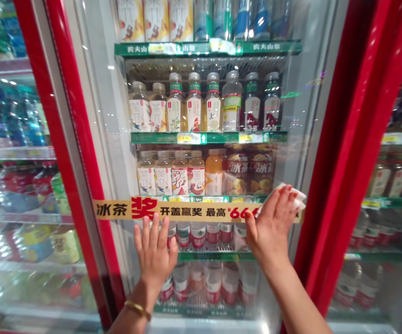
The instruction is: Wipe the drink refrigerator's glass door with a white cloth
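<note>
A glass cooler door (312, 153) framed in red stands before me, with a yellow printed strip (187, 211) running across it. My left hand (155, 253) is spread on or just before the glass, just under the strip, fingers up and nothing in it. On the right, my right hand (274, 227) holds a folded white cloth (300, 197) under its fingers against the door, over the strip's right end. Most of the cloth is hidden by the hand; whether it is fabric or paper I cannot tell.
Behind the glass, green-edged shelves (222, 138) carry several rows of bottled drinks (213, 104). Red uprights (357, 153) flank the door. More drink coolers stand at the left, with bottles (34, 241), and at the right, with bottles (399, 181).
</note>
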### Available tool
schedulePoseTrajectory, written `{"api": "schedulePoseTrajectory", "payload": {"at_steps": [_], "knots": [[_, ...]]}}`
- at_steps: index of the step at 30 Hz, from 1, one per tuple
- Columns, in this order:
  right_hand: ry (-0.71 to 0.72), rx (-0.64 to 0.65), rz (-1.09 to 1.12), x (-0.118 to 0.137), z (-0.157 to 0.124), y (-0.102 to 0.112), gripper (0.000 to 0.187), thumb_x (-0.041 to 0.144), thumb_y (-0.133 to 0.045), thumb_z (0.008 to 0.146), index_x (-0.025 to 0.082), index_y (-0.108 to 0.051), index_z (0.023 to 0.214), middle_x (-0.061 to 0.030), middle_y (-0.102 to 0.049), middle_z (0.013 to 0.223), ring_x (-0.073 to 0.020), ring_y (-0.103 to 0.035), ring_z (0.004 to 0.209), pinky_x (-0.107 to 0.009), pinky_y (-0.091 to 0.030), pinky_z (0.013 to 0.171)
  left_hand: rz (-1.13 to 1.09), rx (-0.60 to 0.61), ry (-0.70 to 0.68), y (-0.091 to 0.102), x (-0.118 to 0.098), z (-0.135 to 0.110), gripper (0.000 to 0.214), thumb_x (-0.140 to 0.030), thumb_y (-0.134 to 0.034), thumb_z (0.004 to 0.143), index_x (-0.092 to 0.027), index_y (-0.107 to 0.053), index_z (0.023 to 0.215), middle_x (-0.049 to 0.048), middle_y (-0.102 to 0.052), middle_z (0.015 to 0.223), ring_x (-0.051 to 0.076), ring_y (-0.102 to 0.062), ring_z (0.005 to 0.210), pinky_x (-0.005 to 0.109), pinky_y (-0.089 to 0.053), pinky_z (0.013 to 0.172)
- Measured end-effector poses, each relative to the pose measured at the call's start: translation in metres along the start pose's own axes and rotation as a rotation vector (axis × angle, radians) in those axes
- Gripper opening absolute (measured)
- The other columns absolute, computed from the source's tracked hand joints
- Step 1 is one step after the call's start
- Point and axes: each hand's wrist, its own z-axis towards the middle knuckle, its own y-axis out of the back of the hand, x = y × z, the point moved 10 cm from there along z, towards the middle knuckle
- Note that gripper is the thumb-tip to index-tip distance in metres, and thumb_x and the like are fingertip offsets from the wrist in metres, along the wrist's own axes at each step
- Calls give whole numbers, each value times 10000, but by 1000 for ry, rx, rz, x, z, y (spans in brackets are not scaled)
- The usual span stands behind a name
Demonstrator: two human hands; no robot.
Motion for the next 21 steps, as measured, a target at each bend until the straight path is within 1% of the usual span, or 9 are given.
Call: {"api": "schedulePoseTrajectory", "payload": {"at_steps": [2,6,8,12,14,15,17,19,21], "knots": [[39,10,34,24,-5,-6,1013,597,-466,1102,85,101,1769,-222,64,1852,-458,23,1728,-844,-226,1297,-3,1,4,2,0,1,887,-165,-619,999,-246,-207,1781,92,-213,1849,281,-134,1748,563,-106,1440],[592,148,128,107,-62,-17,922,710,-482,1064,179,-245,1780,-26,-158,1871,-259,-23,1752,-488,-343,1395,-2,-9,-5,11,11,4,861,-209,-661,995,-301,-284,1764,88,-338,1816,277,-258,1721,543,-212,1419],[687,159,117,103,-64,-13,881,708,-454,1077,204,-268,1776,10,-185,1865,-213,-23,1751,-442,-330,1401,24,-17,-24,14,22,6,844,-237,-668,999,-304,-305,1758,82,-374,1802,267,-258,1721,532,-187,1426],[187,48,24,19,28,2,997,666,-416,1107,109,63,1780,-186,172,1846,-460,84,1722,-822,-195,1319,47,24,-13,9,43,7,870,-285,-623,1023,-286,-202,1784,87,-215,1853,298,-93,1754,623,-26,1431],[33,4,-1,4,53,7,1045,684,-414,1098,83,120,1766,-231,246,1817,-522,118,1699,-882,-164,1278,37,35,-7,5,47,7,881,-287,-618,1021,-297,-182,1786,89,-179,1857,307,-96,1752,641,-28,1427],[48,-4,-4,12,54,7,1063,696,-416,1092,72,123,1763,-229,234,1821,-511,119,1704,-864,-168,1291,35,35,-9,4,47,7,884,-285,-622,1018,-297,-184,1786,91,-180,1856,306,-109,1750,638,-33,1428],[258,33,17,53,32,1,1082,739,-404,1076,57,68,1771,-195,156,1847,-434,92,1730,-746,-218,1354,37,35,-23,3,45,6,886,-279,-634,1013,-281,-196,1784,97,-177,1856,305,-110,1750,625,-27,1430],[597,99,53,98,-10,-7,1048,785,-360,1067,75,-78,1785,-125,25,1876,-329,24,1752,-566,-276,1395,40,32,-44,5,43,5,892,-278,-649,1008,-268,-206,1782,101,-175,1858,303,-111,1751,614,-23,1431],[808,144,59,112,-36,-11,995,798,-345,1067,123,-194,1782,-69,-123,1877,-272,-82,1751,-469,-302,1395,34,17,-51,10,44,5,895,-286,-671,998,-277,-231,1778,103,-208,1856,306,-143,1747,607,-39,1430]]}}
